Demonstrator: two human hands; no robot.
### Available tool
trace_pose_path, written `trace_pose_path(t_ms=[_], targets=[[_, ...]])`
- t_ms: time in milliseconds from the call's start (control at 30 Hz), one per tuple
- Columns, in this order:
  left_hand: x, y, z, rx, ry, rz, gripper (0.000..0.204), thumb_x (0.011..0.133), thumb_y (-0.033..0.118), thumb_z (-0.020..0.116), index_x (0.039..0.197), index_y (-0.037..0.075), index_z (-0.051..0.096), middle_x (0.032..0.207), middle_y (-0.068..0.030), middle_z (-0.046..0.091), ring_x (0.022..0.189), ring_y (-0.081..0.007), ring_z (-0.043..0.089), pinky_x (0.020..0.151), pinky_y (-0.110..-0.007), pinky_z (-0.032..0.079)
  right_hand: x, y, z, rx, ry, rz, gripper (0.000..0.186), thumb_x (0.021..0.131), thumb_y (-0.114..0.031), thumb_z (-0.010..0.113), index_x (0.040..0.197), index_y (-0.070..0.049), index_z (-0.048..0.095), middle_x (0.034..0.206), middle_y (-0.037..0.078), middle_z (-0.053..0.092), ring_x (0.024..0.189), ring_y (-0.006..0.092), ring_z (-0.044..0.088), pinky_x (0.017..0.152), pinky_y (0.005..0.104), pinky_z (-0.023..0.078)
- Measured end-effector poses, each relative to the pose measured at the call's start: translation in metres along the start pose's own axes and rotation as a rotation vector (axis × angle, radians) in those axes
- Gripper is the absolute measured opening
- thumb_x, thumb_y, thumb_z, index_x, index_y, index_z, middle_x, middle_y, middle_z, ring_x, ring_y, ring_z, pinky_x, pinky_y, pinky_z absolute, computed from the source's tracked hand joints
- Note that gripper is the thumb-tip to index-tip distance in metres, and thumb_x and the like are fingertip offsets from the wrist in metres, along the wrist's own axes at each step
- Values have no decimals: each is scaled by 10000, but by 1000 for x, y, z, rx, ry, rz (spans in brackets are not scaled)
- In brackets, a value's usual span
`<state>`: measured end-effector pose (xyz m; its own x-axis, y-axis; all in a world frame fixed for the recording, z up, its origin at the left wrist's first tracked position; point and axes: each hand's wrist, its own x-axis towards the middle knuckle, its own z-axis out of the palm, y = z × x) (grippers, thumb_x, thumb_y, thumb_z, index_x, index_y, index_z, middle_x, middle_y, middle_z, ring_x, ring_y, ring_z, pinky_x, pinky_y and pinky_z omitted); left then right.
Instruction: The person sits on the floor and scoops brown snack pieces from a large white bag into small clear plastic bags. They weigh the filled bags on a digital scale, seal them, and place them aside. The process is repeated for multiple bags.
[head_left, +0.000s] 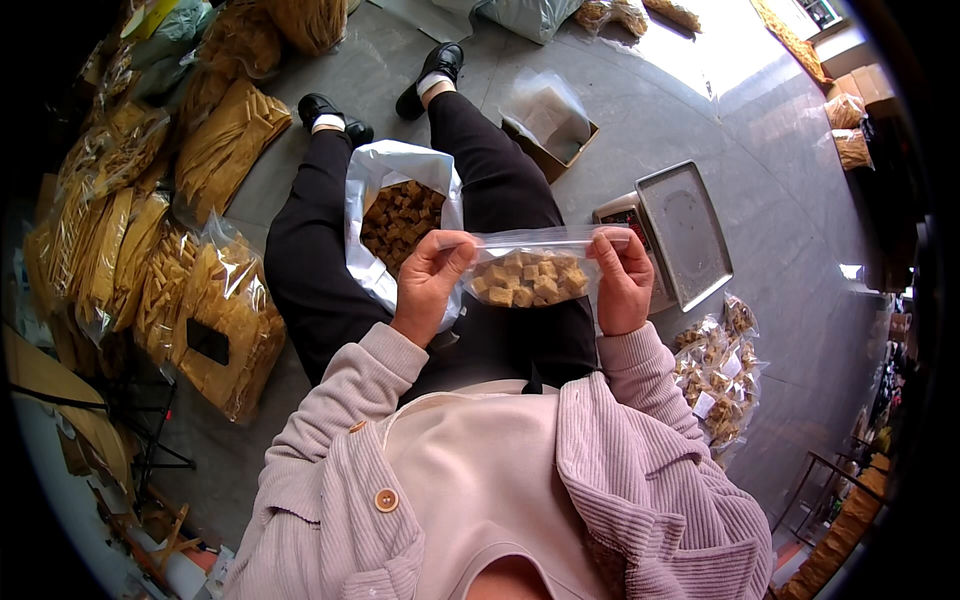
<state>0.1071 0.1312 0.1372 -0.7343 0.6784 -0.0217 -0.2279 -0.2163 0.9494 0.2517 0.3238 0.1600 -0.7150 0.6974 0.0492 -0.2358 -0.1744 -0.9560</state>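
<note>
A clear zip bag [530, 278] of tan-brown cubes hangs between my two hands, above my lap. My left hand [432, 280] pinches the left end of its top strip. At the other end, my right hand [622, 280] grips the strip between thumb and fingers. The zip edge is stretched straight, and the cubes lie in the lower part of the bag. Between my legs stands a large white sack [455, 185], its mouth spread wide, with many darker brown cubes [402, 222] inside.
A scale [625, 215] with a metal tray [688, 235] sits to the right, near several filled bags [722, 380]. Beyond my knee is a cardboard box [555, 160] holding clear bags. Bags of long yellowish strips [225, 145] crowd the left; a black phone [207, 342] lies on one.
</note>
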Motion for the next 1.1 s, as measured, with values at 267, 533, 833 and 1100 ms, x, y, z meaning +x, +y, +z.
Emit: trace_pose_path(t_ms=[267,533,833,1100], targets=[[-2,7,-5,-1,13,-49,151,943,233,638,1005,95,642,973,-27,661,902,-97,598,864,-238,485,5,1,6,-23,-31,90,72,921,-96,645,928,-25,655,873,30,642,843,105,573,814,256,419],[-14,58,-43,93,156,134,88,963,150,607,995,67,610,948,-34,658,871,-99,622,826,-242,486,27,-8,69,102,-283,-9,24,916,-17,629,929,-9,647,944,26,631,872,96,568,804,231,437],[-33,73,-70,3,196,114,118,911,117,680,986,26,680,918,6,670,869,-61,596,810,-206,467,25,-20,115,86,-379,-18,26,919,-21,629,923,3,640,902,20,620,833,83,559,773,219,428],[-27,71,-40,18,76,13,109,929,118,651,999,35,661,931,-1,664,877,-66,582,822,-210,454,13,-32,85,4,-220,-42,93,951,-56,579,894,3,623,846,43,612,778,107,557,745,236,432]])
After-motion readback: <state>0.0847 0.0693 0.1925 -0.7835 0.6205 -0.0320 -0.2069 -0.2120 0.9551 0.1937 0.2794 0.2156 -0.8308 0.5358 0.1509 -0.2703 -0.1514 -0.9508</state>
